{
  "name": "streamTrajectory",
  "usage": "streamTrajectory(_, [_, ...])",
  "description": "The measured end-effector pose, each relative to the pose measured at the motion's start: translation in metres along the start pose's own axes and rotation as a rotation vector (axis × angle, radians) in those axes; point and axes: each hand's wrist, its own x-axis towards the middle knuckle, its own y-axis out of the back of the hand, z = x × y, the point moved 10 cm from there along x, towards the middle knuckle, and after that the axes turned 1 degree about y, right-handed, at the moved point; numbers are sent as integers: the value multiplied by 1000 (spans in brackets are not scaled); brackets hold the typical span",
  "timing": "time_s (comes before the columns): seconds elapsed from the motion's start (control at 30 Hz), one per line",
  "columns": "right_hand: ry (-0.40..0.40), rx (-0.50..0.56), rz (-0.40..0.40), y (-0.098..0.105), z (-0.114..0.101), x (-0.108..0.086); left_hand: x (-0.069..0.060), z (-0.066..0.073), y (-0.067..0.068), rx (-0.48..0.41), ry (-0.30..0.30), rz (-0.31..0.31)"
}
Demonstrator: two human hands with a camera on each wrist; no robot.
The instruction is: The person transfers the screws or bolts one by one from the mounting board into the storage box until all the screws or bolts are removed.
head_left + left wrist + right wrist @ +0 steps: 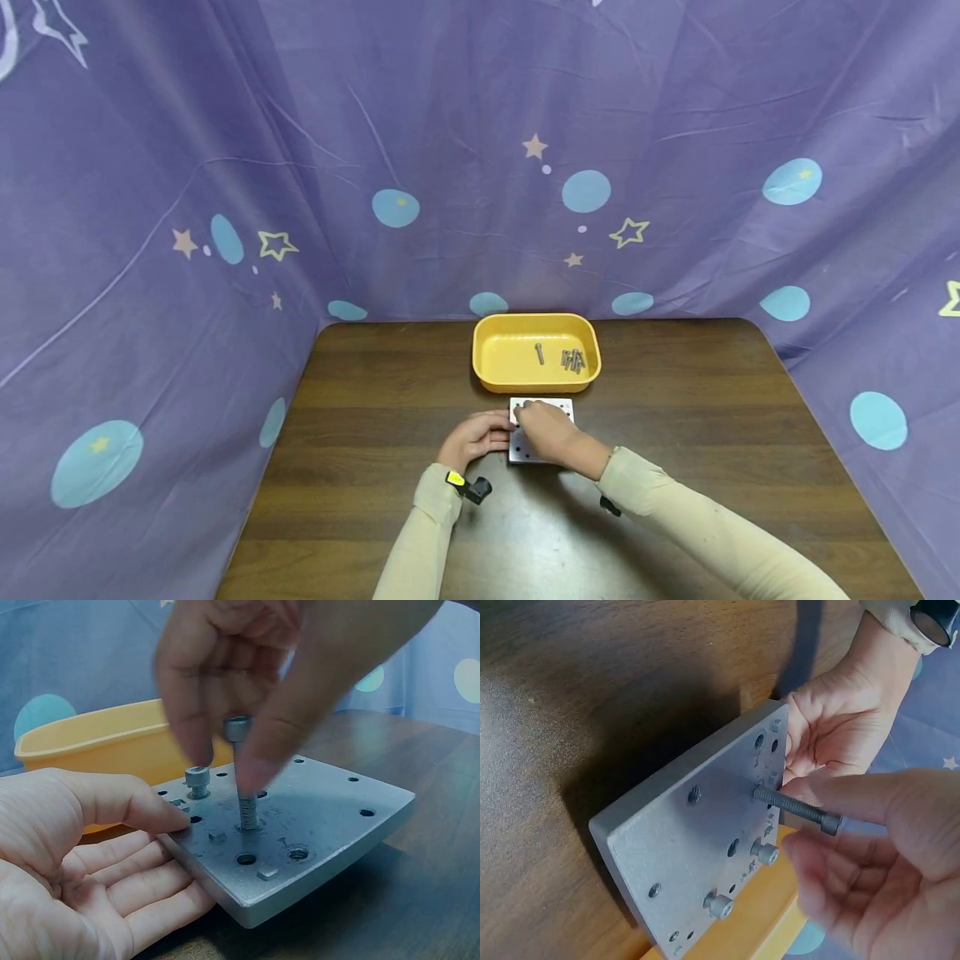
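A square silver metal plate with holes (522, 452) is tilted up off the table in the wrist views. My left hand (474, 437) grips its left edge, thumb on the top face, fingers along the side and below. Over the plate, my right hand (551, 433) has its thumb and fingers curled about a long socket-head bolt (791, 804). The bolt stands upright with its threaded tip in a hole. The thumb (262, 761) touches the shank; the hand is blurred. Two other socket-head bolts (765, 853) sit in holes, their heads above the face.
A yellow tray (536, 387) stands just behind the plate. It contains a loose bolt (539, 354) and a small pile of several more bolts (573, 360) at its right. The brown wooden table (375, 392) reaches to a purple patterned curtain (465, 108).
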Motion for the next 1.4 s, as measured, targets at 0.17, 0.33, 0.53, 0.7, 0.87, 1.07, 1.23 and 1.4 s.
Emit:
streamTrajectory(0.17, [-60, -38, 15, -1, 7, -1, 1, -2, 2, -12, 7, 20])
streamTrajectory(0.33, [24, -11, -11, -2, -3, -1, 1, -3, 2, -15, 11, 33])
streamTrajectory(0.53, [30, 46, -4, 2, -3, 0, 0, -3, 3, -12, 0, 36])
streamTrajectory(0.7, [31, 58, 6, 0, 1, 1, 1, -2, 4, -10, -2, 47])
streamTrajectory(0.87, [57, 139, 10, -2, 3, 1, 0, -1, 2, -6, -1, 30])
streamTrajectory(1.07, [98, 216, 27, 1, 3, 1, -1, 0, 0, -12, -2, 18])
streamTrajectory(1.23, [134, 239, 79, 11, 2, 0, 1, -1, 2, -2, 0, 30])
streamTrajectory(1.4, [109, 313, 160, 38, 15, 5, 1, -1, 3, -5, 4, 51])
